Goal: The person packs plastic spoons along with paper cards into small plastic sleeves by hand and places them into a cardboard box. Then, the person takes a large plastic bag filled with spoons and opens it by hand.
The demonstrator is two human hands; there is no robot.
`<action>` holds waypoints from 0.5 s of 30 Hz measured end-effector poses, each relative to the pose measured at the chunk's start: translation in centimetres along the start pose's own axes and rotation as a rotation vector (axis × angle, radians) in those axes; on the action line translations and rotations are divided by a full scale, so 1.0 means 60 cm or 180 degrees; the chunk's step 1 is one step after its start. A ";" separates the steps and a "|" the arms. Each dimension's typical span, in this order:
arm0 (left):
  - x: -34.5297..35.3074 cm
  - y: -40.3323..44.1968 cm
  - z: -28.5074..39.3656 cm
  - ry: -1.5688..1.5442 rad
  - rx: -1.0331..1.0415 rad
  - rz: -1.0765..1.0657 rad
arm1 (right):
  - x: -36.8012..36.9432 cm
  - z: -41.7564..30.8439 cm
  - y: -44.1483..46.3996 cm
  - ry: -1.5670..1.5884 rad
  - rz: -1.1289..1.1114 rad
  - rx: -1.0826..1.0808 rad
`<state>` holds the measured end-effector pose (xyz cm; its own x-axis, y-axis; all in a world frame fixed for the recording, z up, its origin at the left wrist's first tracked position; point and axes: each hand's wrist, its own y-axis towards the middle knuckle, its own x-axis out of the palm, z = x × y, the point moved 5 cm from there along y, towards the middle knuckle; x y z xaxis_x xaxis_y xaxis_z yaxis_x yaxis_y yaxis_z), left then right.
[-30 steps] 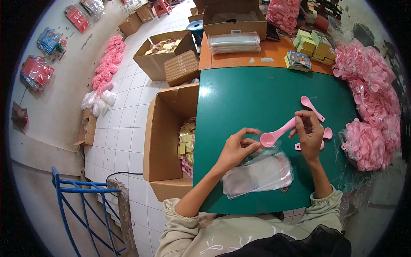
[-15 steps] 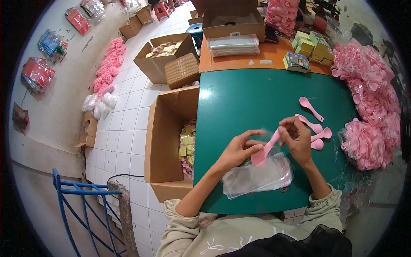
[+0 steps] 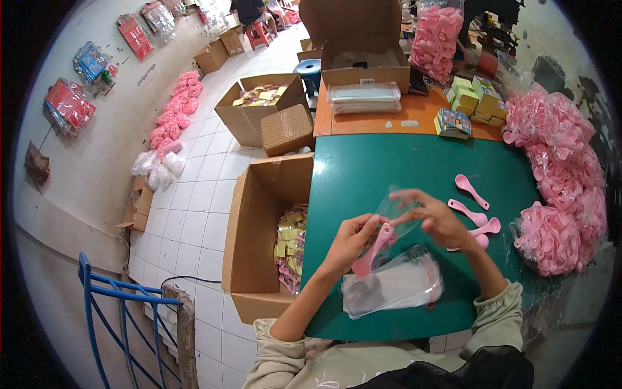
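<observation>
My left hand (image 3: 353, 242) pinches a pink spoon (image 3: 372, 251), its bowl pointing down toward me and its handle end up. A small clear plastic bag (image 3: 396, 209) stands between my two hands. My right hand (image 3: 433, 215) is at the bag's right side with its fingers apart, some of them touching or behind the film. Below the hands lies a fanned stack of clear bags (image 3: 392, 285) on the green table (image 3: 363, 165). Several pink spoons (image 3: 472, 192) rest on the table to the right of my right hand.
Bagged pink spoons (image 3: 551, 236) line the right edge. Behind the table are small yellow boxes (image 3: 453, 123), more clear bags (image 3: 365, 97) and an open carton (image 3: 366, 61). A large cardboard box (image 3: 249, 227) with packets stands at the left. A person (image 3: 249, 11) sits far back.
The spoon has passed from my right hand to my left and turned bowl down. My right hand has opened beside the clear bag, now raised between the hands. The camera view has tilted up slightly.
</observation>
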<state>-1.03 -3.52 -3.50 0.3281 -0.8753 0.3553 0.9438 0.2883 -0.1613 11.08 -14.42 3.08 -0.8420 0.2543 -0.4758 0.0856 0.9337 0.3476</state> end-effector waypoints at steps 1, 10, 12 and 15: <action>-0.003 0.000 0.003 -0.0039 0.0016 0.0054 | -0.030 0.021 0.013 0.0322 0.0054 -0.0072; -0.009 -0.006 0.013 -0.0034 0.0248 -0.0051 | -0.422 0.380 -0.006 -0.2399 0.2641 0.2807; -0.009 -0.005 0.011 -0.0019 0.0210 -0.0152 | -0.423 0.391 -0.010 -0.2511 0.2682 0.2936; -0.009 -0.005 0.005 -0.0273 0.0034 -0.0269 | -0.418 0.391 -0.018 -0.2594 0.3109 0.2771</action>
<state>-1.44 -3.01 -3.34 0.2491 -0.8603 0.4448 0.9685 0.2196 -0.1177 44.64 -15.92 -4.34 0.2104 0.6277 -0.7495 0.9306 0.1063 0.3503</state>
